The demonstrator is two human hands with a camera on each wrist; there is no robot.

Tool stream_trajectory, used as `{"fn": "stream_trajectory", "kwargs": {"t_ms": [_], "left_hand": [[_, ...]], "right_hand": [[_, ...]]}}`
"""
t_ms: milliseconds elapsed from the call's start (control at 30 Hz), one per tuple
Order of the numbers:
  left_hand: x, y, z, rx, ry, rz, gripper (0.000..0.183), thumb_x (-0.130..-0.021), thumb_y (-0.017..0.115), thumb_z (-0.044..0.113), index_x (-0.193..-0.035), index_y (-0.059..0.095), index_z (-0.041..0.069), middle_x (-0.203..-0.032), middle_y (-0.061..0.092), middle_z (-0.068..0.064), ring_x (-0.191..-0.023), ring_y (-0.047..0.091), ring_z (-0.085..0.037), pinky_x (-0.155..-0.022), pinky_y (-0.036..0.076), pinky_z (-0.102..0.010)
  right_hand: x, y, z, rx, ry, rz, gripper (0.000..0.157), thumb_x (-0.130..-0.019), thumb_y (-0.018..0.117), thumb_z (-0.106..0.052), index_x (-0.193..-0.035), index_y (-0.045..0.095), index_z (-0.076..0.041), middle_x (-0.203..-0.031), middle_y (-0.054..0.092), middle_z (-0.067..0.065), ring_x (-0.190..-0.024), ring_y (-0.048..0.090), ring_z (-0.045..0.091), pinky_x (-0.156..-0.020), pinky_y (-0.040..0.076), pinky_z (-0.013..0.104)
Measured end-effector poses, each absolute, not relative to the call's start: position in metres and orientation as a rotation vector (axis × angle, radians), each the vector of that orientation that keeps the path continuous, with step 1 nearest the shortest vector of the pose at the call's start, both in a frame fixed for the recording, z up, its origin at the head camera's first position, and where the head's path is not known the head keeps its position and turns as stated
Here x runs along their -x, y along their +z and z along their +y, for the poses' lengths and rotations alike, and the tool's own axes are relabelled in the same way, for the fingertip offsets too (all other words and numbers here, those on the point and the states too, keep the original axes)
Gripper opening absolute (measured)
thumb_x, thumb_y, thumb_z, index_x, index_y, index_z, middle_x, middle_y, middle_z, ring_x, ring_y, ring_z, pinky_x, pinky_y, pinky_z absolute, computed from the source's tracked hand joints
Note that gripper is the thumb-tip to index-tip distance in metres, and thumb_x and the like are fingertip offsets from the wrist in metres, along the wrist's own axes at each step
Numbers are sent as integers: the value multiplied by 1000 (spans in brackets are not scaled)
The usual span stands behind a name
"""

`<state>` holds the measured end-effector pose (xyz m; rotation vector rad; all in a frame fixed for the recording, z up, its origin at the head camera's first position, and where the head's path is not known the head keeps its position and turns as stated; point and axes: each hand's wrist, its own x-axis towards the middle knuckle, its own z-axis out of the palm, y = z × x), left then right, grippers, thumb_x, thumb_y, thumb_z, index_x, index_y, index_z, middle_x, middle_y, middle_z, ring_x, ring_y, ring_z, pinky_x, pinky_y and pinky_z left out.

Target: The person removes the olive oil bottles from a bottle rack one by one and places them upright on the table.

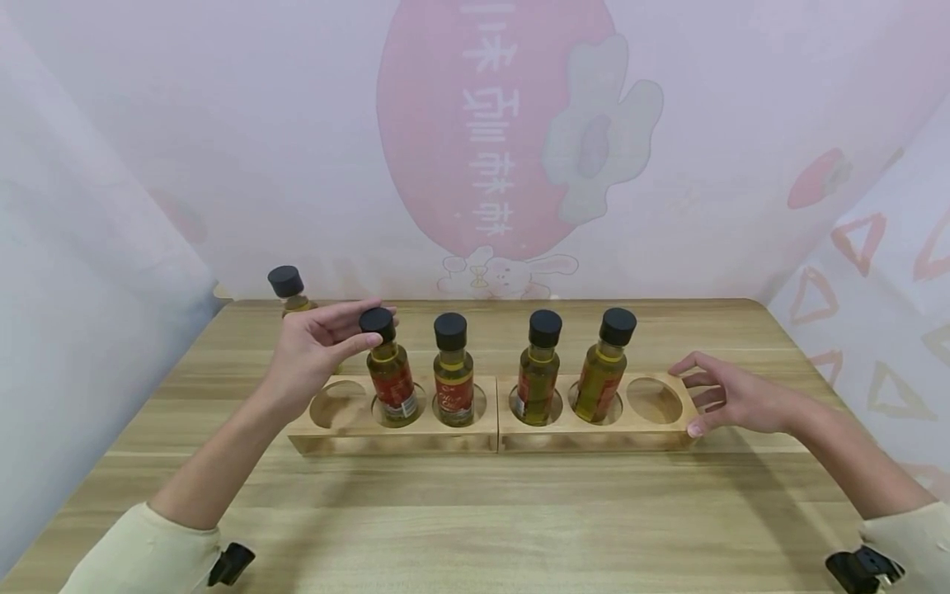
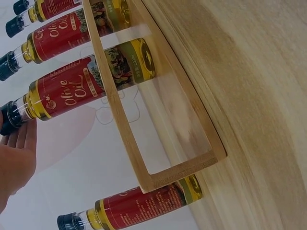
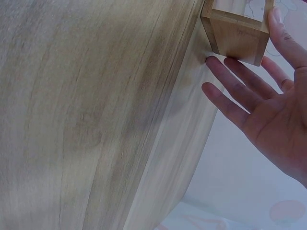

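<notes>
Two wooden bottle racks stand end to end on the table, each with round holes. My left hand (image 1: 319,346) pinches the black cap of an olive oil bottle (image 1: 392,384), thumb in front and fingers behind; this bottle stands in the middle hole of the left rack (image 1: 326,422). Another olive oil bottle (image 1: 454,388) is in the hole to its right. At the far end of the right rack (image 1: 579,440), my right hand (image 1: 735,396) grips the corners, thumb at the front and index finger at the back. Its other fingers lie alongside the end panel.
In the right rack are two more olive oil bottles, one in the left hole (image 1: 538,388) and one in the middle hole (image 1: 599,375). Behind my left hand stands another bottle (image 1: 287,285), partly hidden. A printed cloth (image 1: 297,124) hangs behind the wooden table (image 1: 482,520).
</notes>
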<state>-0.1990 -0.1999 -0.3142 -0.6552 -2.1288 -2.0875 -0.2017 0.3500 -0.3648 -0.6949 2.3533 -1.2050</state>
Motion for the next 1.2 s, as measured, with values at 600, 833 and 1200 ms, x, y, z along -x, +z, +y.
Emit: {"fn": "stream_trajectory", "kwargs": {"t_ms": [600,833,1200], "left_hand": [[198,-315,-200,630,-2095,-2081,39,-89,75,-11,-125,75,5,-109,79,2,-103,75,-12,-95,57,-25],[197,-314,-200,590,-2071,-2089,38,-89,76,-10,-123,77,8,-106,79,5,-100,76,-10,-93,57,-23],[196,-314,-200,551,-2076,-2081,37,-89,76,-10,-119,78,11,-105,79,6,-98,76,-8,-92,57,-22]], "right_hand": [[201,-364,350,699,-1180,2381,71,-86,84,-5,-138,37,11,-146,39,44,-123,55,59,-92,59,40],[201,-364,350,694,-1174,2382,71,-87,84,-5,-138,37,10,-146,39,44,-123,55,58,-93,59,41],[201,-364,351,694,-1174,2382,71,-87,84,-5,-138,37,10,-146,39,44,-123,56,58,-92,59,41]]}}
